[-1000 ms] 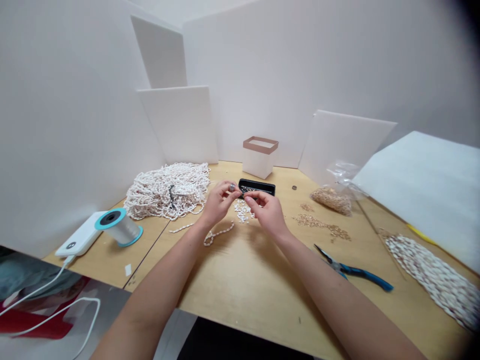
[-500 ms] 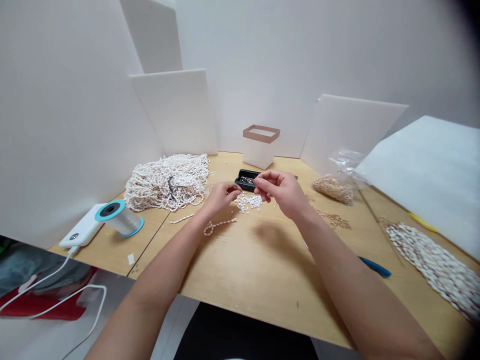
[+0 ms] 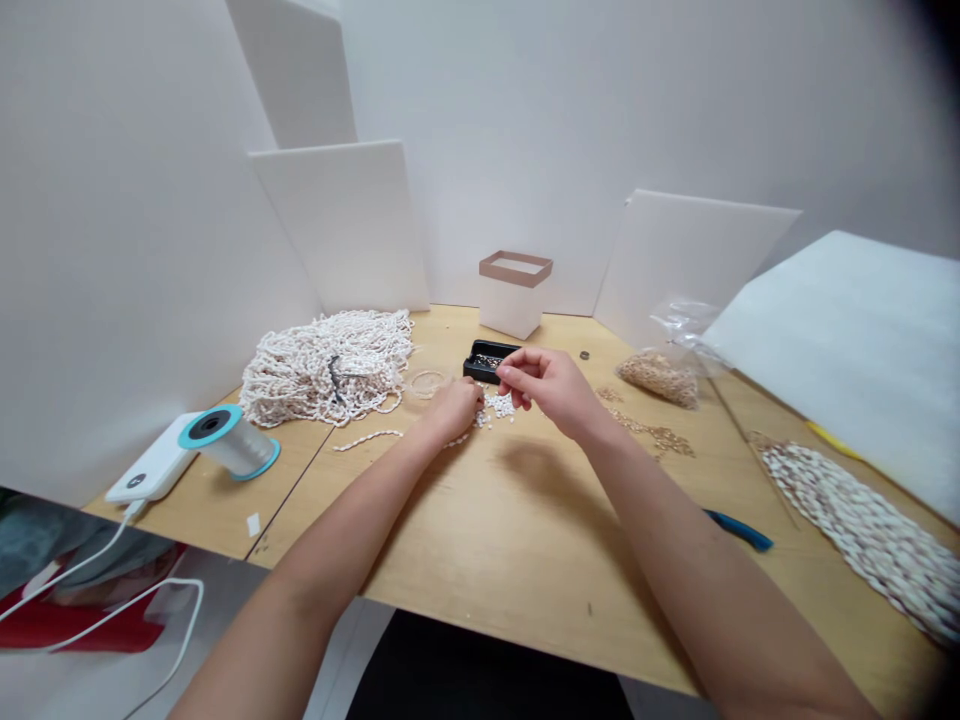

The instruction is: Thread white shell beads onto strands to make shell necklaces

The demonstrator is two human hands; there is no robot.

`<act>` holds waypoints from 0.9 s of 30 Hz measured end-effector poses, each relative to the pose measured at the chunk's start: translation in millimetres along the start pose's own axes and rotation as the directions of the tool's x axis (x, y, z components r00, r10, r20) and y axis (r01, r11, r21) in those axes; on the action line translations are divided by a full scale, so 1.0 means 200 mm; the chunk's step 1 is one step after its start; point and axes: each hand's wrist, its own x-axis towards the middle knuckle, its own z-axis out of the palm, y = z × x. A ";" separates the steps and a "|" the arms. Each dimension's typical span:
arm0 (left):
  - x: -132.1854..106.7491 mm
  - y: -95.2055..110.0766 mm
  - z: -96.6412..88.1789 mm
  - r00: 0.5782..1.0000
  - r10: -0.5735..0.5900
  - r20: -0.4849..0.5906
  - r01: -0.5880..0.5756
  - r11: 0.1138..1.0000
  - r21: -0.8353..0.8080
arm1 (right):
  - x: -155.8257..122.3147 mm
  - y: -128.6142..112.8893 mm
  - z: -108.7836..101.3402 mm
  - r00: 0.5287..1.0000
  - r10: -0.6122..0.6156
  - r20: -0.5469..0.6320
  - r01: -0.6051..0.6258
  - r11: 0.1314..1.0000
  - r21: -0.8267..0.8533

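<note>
My left hand (image 3: pixel 452 412) is curled down on the table at the edge of a small heap of loose white shell beads (image 3: pixel 499 405), its fingertips hidden. My right hand (image 3: pixel 538 382) hangs just above the heap, beside a small black box (image 3: pixel 484 360) holding tiny metal pieces. Its thumb and fingers pinch together, and I cannot tell whether anything is between them. A thin loop of cord (image 3: pixel 427 384) lies behind my left hand, and a short strand of white beads (image 3: pixel 367 440) lies to its left.
A large pile of strung white shells (image 3: pixel 326 368) sits at the left, near a clear thread spool (image 3: pixel 229 442) and a white power bank (image 3: pixel 154 465). On the right are a bag of tan shells (image 3: pixel 658 380), blue-handled pliers (image 3: pixel 739 530) and a shell strand bundle (image 3: pixel 855 530).
My left hand has dropped onto the loose beads, and my right hand has moved left toward the black box. The looped bead strand no longer shows in front of my left hand.
</note>
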 end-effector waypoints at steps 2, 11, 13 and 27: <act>0.00 0.00 0.00 1.000 0.005 0.021 -0.008 0.995 0.102 | 0.00 0.01 0.00 1.000 0.002 0.000 -0.002 1.000 -0.006; -0.02 0.04 -0.04 0.986 0.027 -0.166 -0.061 0.978 -0.198 | 0.04 0.13 0.03 0.992 0.032 -0.123 -0.029 0.999 0.020; -0.03 0.06 -0.06 0.983 -0.033 -0.182 -0.069 0.847 -0.527 | 0.05 0.17 0.04 0.987 0.025 -0.162 -0.019 0.999 0.036; -0.09 0.15 -0.16 0.989 -0.145 0.030 0.059 0.199 -0.978 | -0.01 0.20 0.15 0.959 -0.176 -0.222 0.109 0.953 -0.283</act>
